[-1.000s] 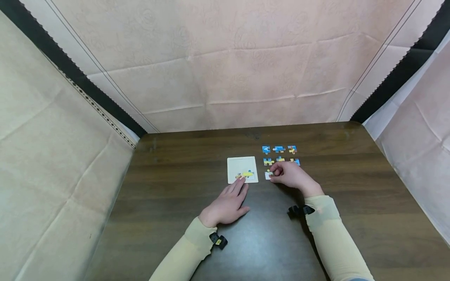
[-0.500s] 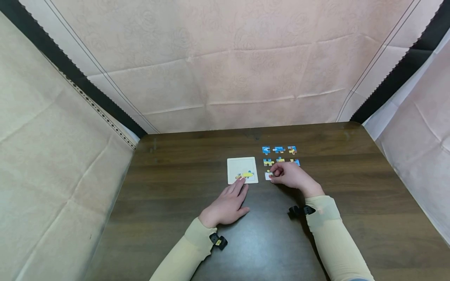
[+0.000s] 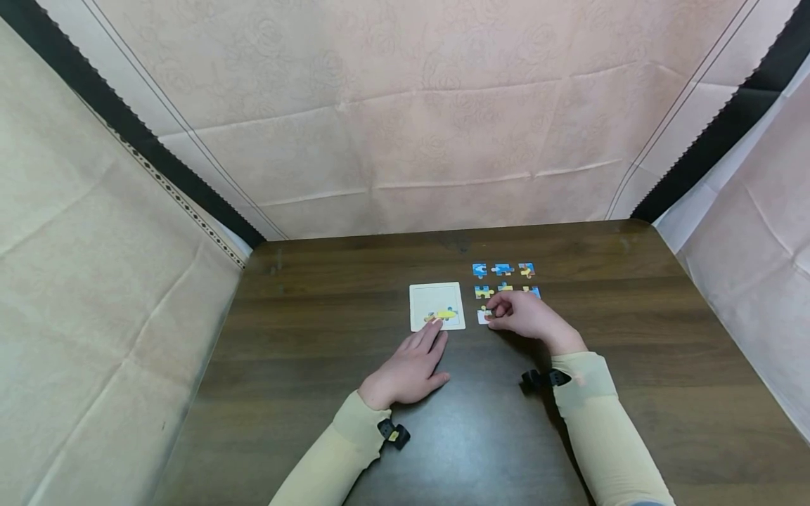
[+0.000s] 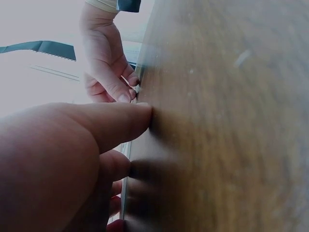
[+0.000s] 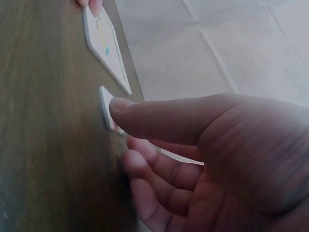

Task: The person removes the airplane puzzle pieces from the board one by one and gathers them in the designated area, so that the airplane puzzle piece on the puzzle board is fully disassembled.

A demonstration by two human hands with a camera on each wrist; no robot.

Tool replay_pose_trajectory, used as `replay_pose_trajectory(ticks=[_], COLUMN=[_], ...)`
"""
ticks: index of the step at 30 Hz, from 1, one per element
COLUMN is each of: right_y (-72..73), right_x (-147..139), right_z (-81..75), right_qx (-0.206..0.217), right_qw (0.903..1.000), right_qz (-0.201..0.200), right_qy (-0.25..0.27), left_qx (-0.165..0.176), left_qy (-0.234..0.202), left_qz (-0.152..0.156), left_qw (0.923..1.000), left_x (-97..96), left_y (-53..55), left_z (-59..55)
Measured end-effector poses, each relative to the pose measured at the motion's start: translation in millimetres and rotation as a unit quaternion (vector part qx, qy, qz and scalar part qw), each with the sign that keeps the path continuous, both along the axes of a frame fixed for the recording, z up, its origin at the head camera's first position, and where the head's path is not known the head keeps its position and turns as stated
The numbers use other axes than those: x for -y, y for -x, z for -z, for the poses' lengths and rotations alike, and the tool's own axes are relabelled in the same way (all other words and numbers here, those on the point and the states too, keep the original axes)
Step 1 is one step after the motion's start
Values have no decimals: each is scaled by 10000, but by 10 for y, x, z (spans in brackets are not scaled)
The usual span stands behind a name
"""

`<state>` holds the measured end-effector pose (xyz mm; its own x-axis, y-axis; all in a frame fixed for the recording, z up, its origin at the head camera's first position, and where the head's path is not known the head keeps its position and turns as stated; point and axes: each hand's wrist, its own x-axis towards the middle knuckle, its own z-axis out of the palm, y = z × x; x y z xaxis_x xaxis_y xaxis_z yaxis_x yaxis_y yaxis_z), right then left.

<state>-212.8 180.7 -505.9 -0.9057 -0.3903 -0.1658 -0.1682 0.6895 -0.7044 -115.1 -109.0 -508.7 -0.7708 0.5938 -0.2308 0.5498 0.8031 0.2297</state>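
A square white puzzle board (image 3: 433, 294) lies on the dark wooden table, with a few joined yellow and blue jigsaw pieces (image 3: 446, 314) along its lower part. My left hand (image 3: 408, 369) rests its straight fingertips on the board's near edge. Just right of the board, my right hand (image 3: 525, 320) pinches a small whitish puzzle piece (image 3: 483, 318) between thumb and fingers. The right wrist view shows the thumb over that piece (image 5: 105, 108), close to the tabletop; the fingers partly hide it.
Loose jigsaw pieces stand in rows beyond my right hand, among them a blue one (image 3: 479, 270) and a yellow one (image 3: 483, 292). Some are partly covered by the hand. Pale cloth (image 3: 430, 140) hangs behind the table (image 3: 329, 281) and at both sides.
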Motion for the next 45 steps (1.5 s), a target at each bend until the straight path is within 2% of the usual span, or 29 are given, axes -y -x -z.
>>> replay_pose_trajectory(ticks=[6, 13, 21, 30, 34, 40, 45], right_y=[-14, 51, 109, 97, 100, 117, 126], right_x=[116, 463, 750, 791, 782, 762, 778], right_z=[-82, -116, -44, -34, -30, -30, -27], right_qx=[-252, -654, -583, -265, -205, -246, -487], right_qw=[9996, 9968, 9958, 9979, 9984, 9980, 9972], right_qz=[2, -398, -678, -542, -478, -558, -566], right_qy=[122, 215, 191, 214, 219, 165, 107], left_qx=[-7, -45, -125, -257, -289, -305, -348], left_qy=[-84, -187, -133, 127, 154, 121, 113], left_qz=[-2, 17, 43, -71, -26, 129, 138], left_qw=[10000, 9998, 9998, 9996, 9995, 9994, 9992], left_x=[11, 23, 13, -69, -108, -142, -137], left_y=[5, 27, 23, -22, -33, -17, -3], left_z=[-8, 46, 47, -48, -68, -41, -21])
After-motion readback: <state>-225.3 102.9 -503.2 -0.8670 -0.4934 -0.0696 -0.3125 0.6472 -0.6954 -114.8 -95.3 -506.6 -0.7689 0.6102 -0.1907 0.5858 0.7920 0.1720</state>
